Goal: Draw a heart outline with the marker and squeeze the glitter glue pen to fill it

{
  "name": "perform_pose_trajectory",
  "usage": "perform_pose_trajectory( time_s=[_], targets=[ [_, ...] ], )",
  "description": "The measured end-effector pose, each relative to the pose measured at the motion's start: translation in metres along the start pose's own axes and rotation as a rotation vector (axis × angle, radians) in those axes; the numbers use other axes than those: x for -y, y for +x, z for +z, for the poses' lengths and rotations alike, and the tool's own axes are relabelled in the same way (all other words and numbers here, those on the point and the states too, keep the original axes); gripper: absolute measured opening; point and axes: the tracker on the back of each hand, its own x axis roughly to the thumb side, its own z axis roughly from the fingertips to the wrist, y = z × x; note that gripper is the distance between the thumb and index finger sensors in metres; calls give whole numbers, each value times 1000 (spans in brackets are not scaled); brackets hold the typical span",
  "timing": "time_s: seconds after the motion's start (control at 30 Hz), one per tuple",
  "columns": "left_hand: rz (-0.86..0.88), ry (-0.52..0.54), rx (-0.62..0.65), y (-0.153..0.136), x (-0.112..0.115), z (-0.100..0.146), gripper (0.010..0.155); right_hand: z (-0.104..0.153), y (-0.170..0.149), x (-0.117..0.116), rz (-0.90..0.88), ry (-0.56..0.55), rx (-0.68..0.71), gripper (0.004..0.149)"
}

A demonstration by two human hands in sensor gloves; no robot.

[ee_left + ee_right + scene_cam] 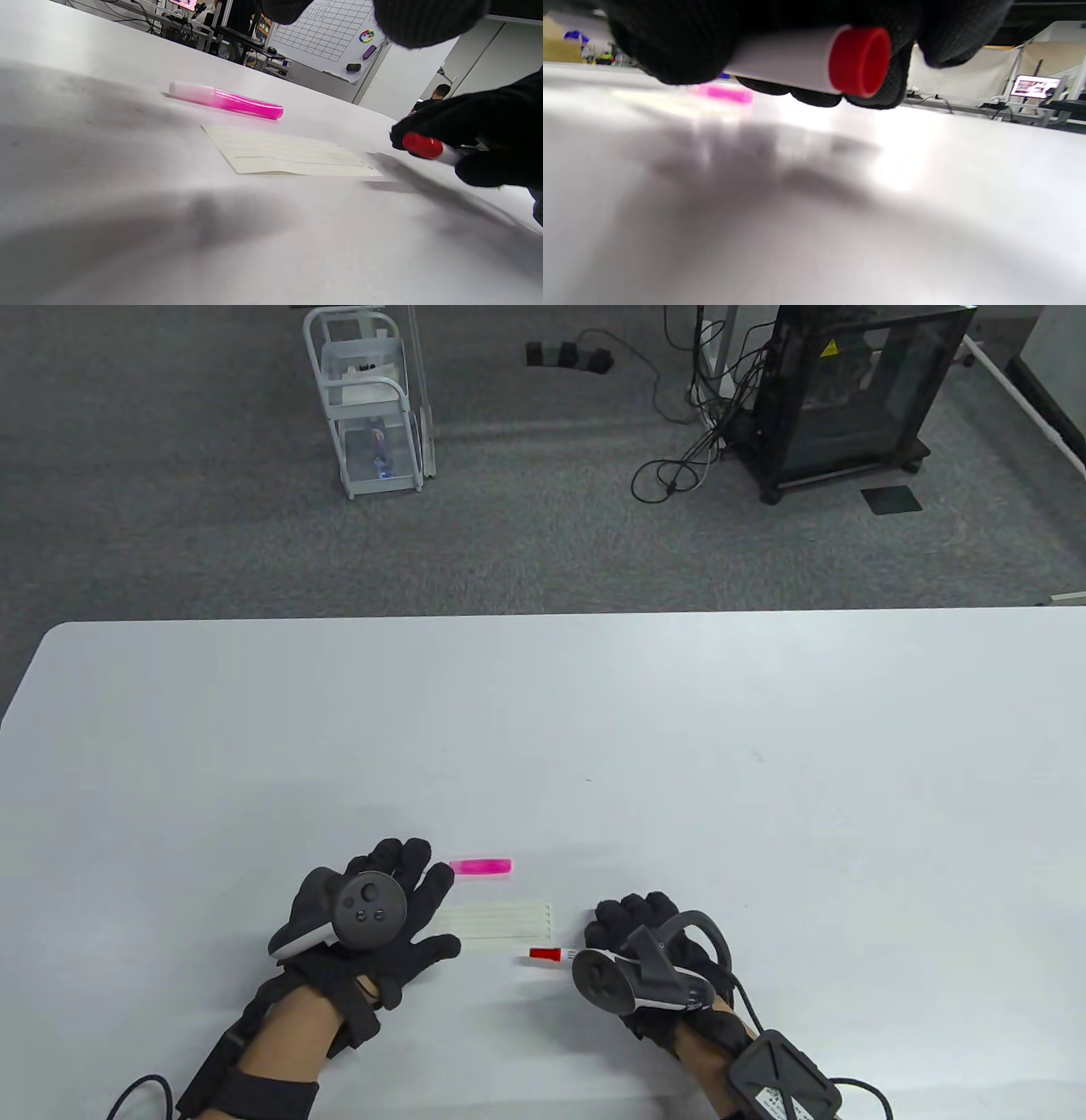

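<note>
Presently, marker [550, 955]: white barrel, red cap still on, long axis running left to right, capped end toward the left; clasped in the curled fingers of the right hand [649, 963], low over the table [764, 746]. Paper card [501, 923]: lined, unmarked, flat, just left of the marker, between both hands. Glitter glue pen [480, 866]: pink, lying left to right beyond the card, nearest the left hand [369, 912], whose fingers are spread flat with nothing held. Uncapping is judged the next requirement.
</note>
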Motion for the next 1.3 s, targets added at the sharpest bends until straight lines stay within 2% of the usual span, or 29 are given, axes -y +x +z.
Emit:
perform_pose_trajectory(
  time_s=[0.13,0.23,0.47,0.6,0.7,0.8,0.97,1.07,1.3],
  targets=[
    [-50,94,-1,9,-3,-1,79,-15,4,23,93,-25,2,54],
    [-103,149,8,13,-2,-3,77,-34,12,29,56,-24,5,54],
    [-97,215,50,18,1,-8,77,-58,40,24,20,-53,44,54],
    [-132,222,67,22,3,-13,68,-62,44,20,-11,-79,47,54],
    [-161,243,78,25,4,-17,55,-64,45,18,-66,-124,51,54],
    [-194,252,56,24,4,-19,53,-64,45,18,-76,-172,44,55],
    [-269,317,105,25,1,-20,52,-69,44,13,-125,-117,34,61],
    [-301,295,115,23,1,-21,52,-70,44,11,-126,-118,48,57],
    [-202,226,141,14,-4,-23,51,-62,49,15,6,-297,121,57]
  ],
)
